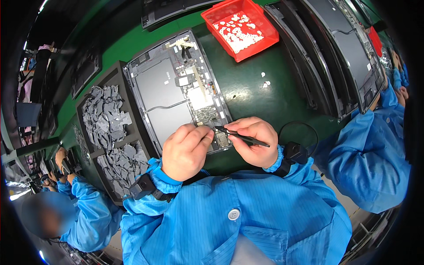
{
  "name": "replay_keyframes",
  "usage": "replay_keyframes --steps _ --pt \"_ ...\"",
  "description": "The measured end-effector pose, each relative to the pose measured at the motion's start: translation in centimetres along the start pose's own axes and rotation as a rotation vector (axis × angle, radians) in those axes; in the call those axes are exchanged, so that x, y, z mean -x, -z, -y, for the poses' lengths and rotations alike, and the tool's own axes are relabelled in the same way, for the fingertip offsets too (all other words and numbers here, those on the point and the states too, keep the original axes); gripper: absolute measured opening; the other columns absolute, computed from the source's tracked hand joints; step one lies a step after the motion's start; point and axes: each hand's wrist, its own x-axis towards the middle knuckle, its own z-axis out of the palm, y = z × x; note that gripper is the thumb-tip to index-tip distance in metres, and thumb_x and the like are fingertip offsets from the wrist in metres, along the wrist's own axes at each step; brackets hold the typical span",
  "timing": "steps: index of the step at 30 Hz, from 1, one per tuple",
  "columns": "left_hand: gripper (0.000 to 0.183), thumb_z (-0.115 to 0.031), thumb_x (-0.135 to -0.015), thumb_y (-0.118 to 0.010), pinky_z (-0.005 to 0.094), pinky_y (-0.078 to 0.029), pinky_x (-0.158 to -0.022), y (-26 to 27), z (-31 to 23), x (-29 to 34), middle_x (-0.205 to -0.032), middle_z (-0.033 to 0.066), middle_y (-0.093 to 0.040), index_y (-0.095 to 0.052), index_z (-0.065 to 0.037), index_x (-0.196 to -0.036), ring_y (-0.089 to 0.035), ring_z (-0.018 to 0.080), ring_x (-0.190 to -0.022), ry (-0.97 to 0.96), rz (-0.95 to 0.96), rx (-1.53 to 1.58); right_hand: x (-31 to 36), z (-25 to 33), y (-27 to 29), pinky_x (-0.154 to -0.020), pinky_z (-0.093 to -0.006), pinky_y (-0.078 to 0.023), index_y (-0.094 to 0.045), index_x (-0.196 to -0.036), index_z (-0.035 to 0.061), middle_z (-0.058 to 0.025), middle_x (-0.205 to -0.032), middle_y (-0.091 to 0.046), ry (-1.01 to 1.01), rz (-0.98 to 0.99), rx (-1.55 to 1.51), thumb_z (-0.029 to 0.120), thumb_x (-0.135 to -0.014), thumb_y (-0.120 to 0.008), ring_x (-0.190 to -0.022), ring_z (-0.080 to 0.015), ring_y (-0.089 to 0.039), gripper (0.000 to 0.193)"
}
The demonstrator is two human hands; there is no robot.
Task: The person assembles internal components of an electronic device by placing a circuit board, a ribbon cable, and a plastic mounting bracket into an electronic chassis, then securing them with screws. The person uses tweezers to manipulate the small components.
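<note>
An opened laptop-like device [168, 115] with a dark metal casing lies in front of me, its circuit board [201, 99] bare along the right side. My right hand [257, 140] grips black tweezers [247, 138], whose tips reach the near end of the board. Close beside those tips, my left hand [186, 148] has its thumb and forefinger pinched together over the board. Whatever sits between the left fingertips is too small or too hidden to name. A black cable [165, 106] crosses the casing to the board.
A red bin [269, 37] of small white pieces stands at the far side; a few white pieces [265, 84] lie on the green table [247, 97]. Left is a dark tray [91, 154] of grey scraps. Several device casings [327, 57] lean at right. Blue-sleeved co-workers flank me.
</note>
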Motion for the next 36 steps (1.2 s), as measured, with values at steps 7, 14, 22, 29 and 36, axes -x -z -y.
replay_keyframes --steps 7,14,22,29,36 --pt "0.031 0.0 -0.055 -0.061 0.0302 -0.048 -0.063 0.1 0.9 0.1 -0.09 0.0049 -0.061 -0.065 -0.003 -0.086 -0.055 0.0222 -0.077 -0.043 0.056 0.017 0.0 0.0 0.2 -0.062 -0.0305 -0.051 -0.051 -0.077 0.0017 -0.013 -0.085 -0.063 0.027 0.024 0.04 -0.007 -0.065 -0.07 -0.076 -0.0249 -0.064 0.024" --pt "0.033 -0.006 -0.057 -0.06 0.0321 -0.047 -0.064 -0.4 0.1 -0.1 -0.094 0.0045 -0.06 -0.063 -0.003 -0.09 -0.054 0.0224 -0.079 -0.021 0.077 -0.093 0.0 -0.1 0.3 -0.064 -0.0307 -0.051 -0.051 -0.077 0.0007 -0.0139 -0.086 -0.062 0.076 0.091 0.024 -0.008 -0.065 -0.068 -0.077 -0.0253 -0.064 0.023" --pt "0.032 -0.009 -0.06 -0.059 0.0302 -0.043 -0.066 0.4 0.0 -0.5 -0.095 0.0016 -0.061 -0.065 -0.006 -0.091 -0.054 0.0188 -0.082 -0.061 0.118 -0.197 1.1 -0.3 0.3 -0.066 -0.0329 -0.052 -0.046 -0.076 0.0015 -0.0161 -0.084 -0.062 -0.017 -0.071 -0.123 -0.011 -0.065 -0.068 -0.08 -0.0282 -0.065 0.028" --pt "0.031 -0.011 -0.062 -0.058 0.0301 -0.04 -0.067 0.3 0.2 -0.6 -0.095 0.0006 -0.061 -0.065 -0.007 -0.092 -0.053 0.018 -0.082 -0.039 0.107 -0.16 1.3 -0.5 0.3 -0.066 -0.0339 -0.053 -0.045 -0.076 0.0018 -0.0169 -0.085 -0.062 -0.011 -0.084 -0.158 -0.011 -0.065 -0.068 -0.081 -0.0293 -0.065 0.028" --pt "0.032 -0.008 -0.059 -0.059 0.0313 -0.04 -0.07 0.2 -0.1 -0.6 -0.095 0.0011 -0.062 -0.065 -0.007 -0.091 -0.053 0.0193 -0.082 0.011 0.121 -0.108 0.8 -0.5 0.4 -0.065 -0.0325 -0.053 -0.047 -0.077 0.0022 -0.0157 -0.086 -0.062 0.084 0.011 -0.049 -0.01 -0.064 -0.069 -0.082 -0.0285 -0.065 0.029"
